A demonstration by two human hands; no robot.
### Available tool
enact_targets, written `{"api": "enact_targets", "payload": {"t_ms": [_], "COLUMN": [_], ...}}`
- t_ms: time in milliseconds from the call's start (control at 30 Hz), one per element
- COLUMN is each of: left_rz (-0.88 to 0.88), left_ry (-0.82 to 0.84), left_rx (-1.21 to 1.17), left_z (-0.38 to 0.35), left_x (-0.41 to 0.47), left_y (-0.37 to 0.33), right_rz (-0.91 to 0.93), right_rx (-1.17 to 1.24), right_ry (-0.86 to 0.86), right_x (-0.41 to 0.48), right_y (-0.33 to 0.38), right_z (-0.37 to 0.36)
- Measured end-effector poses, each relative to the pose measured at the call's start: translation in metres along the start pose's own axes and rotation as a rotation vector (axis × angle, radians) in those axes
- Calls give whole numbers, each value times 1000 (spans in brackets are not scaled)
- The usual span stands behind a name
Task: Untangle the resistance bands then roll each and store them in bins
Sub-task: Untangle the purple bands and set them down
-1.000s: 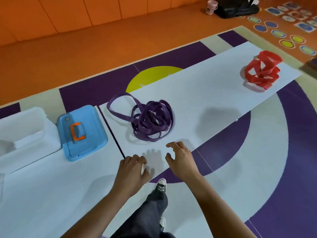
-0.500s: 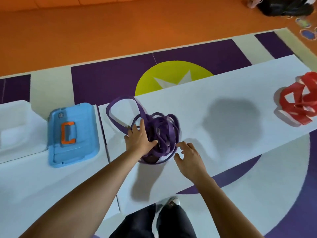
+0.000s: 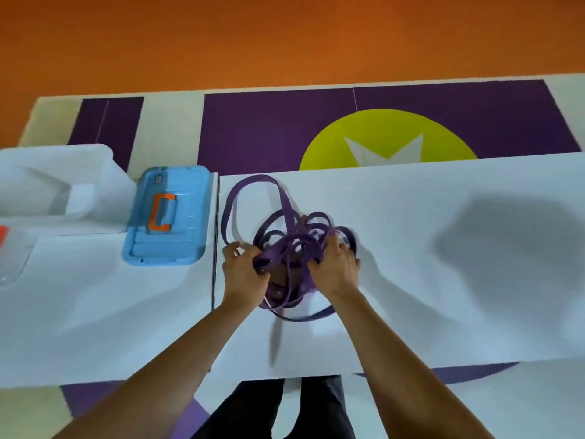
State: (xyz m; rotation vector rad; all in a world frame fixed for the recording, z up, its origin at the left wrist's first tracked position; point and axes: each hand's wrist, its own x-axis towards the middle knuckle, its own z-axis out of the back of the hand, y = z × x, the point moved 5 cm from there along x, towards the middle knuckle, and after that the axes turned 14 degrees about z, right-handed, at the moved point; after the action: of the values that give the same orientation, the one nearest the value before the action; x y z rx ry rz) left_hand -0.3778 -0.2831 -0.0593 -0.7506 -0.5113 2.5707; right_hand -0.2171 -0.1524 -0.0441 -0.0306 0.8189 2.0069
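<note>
A tangled purple resistance band [image 3: 292, 239] lies in a heap on the white table [image 3: 443, 280], with one long loop reaching out to the far left. My left hand [image 3: 243, 274] grips strands on the heap's left side. On the right side, my right hand [image 3: 335, 267] grips another bunch of strands. Some loops hang down between my wrists toward the table's near edge. A clear white bin [image 3: 53, 182] stands at the far left. The red band is out of view.
A blue lid with an orange handle [image 3: 169, 217] lies left of the band, beside the clear bin. Another clear container with an orange part [image 3: 9, 248] shows at the left edge. A seam [image 3: 216, 248] splits the white table. My legs stand below the near edge.
Both hands reached forward onto the purple heap and took hold of it, first the left, then the right. The view tilted down and left, so the red band left the frame.
</note>
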Motion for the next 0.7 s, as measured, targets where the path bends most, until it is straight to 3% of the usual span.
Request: {"api": "enact_targets", "payload": {"t_ms": [100, 167, 233, 400, 500, 633, 700], "left_rz": [248, 529, 675, 714, 650, 575, 640], "left_ry": [-4, 127, 264, 373, 446, 237, 185], "left_rx": [-346, -578, -656, -840, -962, -851, -755], "left_z": [14, 16, 9, 6, 7, 2, -2], "left_x": [-11, -23, -34, -44, -45, -32, -25], "left_y": [28, 41, 47, 43, 28, 18, 22], "right_rz": [58, 114, 177, 316, 368, 412, 380], "right_rx": [3, 79, 175, 164, 144, 123, 216], "right_ry": [50, 88, 114, 214, 310, 570, 591], "right_x": [2, -7, -20, -34, -32, -36, -37], "right_y": [8, 18, 29, 48, 57, 56, 47], "right_z": [-3, -8, -14, -25, -31, -40, -35]}}
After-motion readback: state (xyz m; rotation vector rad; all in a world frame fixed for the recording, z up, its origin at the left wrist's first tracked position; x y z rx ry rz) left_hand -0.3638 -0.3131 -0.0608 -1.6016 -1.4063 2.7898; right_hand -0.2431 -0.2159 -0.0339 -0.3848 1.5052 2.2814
